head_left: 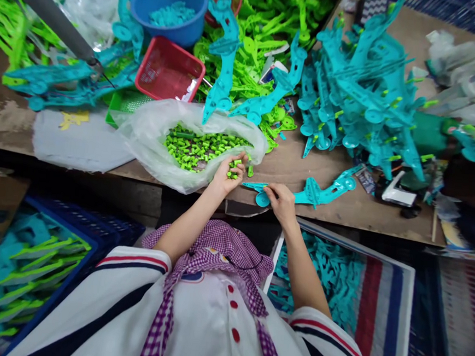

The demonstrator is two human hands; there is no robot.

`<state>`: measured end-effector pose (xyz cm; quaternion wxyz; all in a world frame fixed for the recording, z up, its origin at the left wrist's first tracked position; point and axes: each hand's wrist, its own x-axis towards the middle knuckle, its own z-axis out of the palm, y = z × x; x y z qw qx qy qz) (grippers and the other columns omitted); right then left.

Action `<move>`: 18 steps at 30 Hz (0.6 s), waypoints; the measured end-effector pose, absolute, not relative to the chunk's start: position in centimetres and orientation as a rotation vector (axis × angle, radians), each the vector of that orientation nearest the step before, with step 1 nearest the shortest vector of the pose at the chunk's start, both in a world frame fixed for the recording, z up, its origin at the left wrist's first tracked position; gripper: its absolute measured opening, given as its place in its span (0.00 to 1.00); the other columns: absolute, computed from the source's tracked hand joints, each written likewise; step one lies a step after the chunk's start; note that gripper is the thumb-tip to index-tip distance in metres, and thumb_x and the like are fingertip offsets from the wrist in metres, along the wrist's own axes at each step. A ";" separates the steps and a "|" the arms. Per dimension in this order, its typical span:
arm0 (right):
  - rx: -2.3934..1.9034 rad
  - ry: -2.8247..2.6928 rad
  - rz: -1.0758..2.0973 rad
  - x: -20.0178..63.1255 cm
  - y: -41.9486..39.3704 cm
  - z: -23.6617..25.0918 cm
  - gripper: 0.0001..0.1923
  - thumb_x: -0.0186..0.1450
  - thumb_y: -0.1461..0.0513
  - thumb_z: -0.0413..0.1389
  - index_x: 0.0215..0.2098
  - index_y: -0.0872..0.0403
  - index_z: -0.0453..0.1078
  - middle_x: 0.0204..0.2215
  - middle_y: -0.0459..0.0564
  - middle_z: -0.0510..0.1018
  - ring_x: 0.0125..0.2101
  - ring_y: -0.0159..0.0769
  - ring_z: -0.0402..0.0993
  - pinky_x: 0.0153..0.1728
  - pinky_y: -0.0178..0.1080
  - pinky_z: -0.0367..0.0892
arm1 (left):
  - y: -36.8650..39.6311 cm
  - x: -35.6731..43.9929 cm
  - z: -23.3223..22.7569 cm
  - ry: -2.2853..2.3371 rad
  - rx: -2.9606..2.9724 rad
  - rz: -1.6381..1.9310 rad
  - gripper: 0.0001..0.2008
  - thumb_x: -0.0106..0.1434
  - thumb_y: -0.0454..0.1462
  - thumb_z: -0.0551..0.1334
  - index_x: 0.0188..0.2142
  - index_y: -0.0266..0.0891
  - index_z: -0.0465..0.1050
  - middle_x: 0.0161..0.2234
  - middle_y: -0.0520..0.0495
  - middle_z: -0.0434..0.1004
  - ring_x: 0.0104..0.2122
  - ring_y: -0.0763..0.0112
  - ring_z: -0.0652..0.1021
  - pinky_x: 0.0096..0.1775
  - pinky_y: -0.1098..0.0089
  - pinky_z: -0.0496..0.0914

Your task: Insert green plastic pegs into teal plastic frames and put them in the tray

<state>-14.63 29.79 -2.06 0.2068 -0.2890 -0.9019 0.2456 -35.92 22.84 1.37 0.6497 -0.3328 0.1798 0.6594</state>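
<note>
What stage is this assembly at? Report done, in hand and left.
Done, apparently: a heap of teal pieces with green pegs fitted lies at the table's right. In hand: the left hand holds a few green pegs by the open bag of pegs; the right hand pinches a bare teal piece. Left: bare teal pieces and a well-filled bag.
</note>
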 end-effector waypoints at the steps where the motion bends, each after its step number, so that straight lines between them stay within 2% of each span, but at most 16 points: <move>1: -0.797 -2.553 0.637 -14.7 29.8 -2.1 0.18 0.71 0.51 0.49 0.37 0.52 0.75 0.35 0.52 0.81 0.36 0.39 0.76 0.38 0.40 0.65 | 22.8 -35.9 1.4 0.402 -0.761 1.499 0.11 0.66 0.29 0.52 0.42 0.35 0.72 0.29 0.47 0.74 0.18 0.85 0.67 0.14 0.89 0.56; 5: -0.858 -2.632 0.452 -15.0 29.6 -2.5 0.21 0.71 0.49 0.47 0.39 0.53 0.76 0.36 0.52 0.82 0.34 0.38 0.77 0.35 0.38 0.62 | 22.8 -35.9 1.3 0.386 -0.772 1.498 0.11 0.66 0.29 0.52 0.41 0.34 0.72 0.29 0.46 0.74 0.18 0.85 0.67 0.13 0.89 0.56; 10: -1.083 -2.589 0.327 -15.4 28.4 -3.4 0.27 0.71 0.46 0.43 0.38 0.53 0.77 0.26 0.53 0.81 0.27 0.38 0.75 0.30 0.38 0.56 | 22.8 -36.0 1.0 0.374 -0.758 1.485 0.10 0.66 0.29 0.52 0.39 0.34 0.72 0.29 0.46 0.74 0.18 0.85 0.66 0.14 0.89 0.57; 14: -1.186 -2.430 0.425 -16.2 27.6 -3.5 0.28 0.71 0.45 0.42 0.39 0.54 0.76 0.27 0.53 0.80 0.27 0.38 0.74 0.32 0.38 0.59 | 22.4 -36.0 1.2 0.401 -0.757 1.478 0.10 0.66 0.28 0.52 0.40 0.34 0.72 0.29 0.48 0.73 0.18 0.85 0.67 0.14 0.89 0.56; 18: -1.126 -2.314 0.547 -17.6 27.7 -1.4 0.25 0.69 0.45 0.48 0.50 0.54 0.72 0.34 0.53 0.76 0.34 0.39 0.73 0.36 0.39 0.65 | 22.1 -35.8 1.5 0.435 -0.752 1.496 0.10 0.66 0.28 0.52 0.39 0.34 0.71 0.28 0.47 0.73 0.18 0.85 0.67 0.14 0.90 0.57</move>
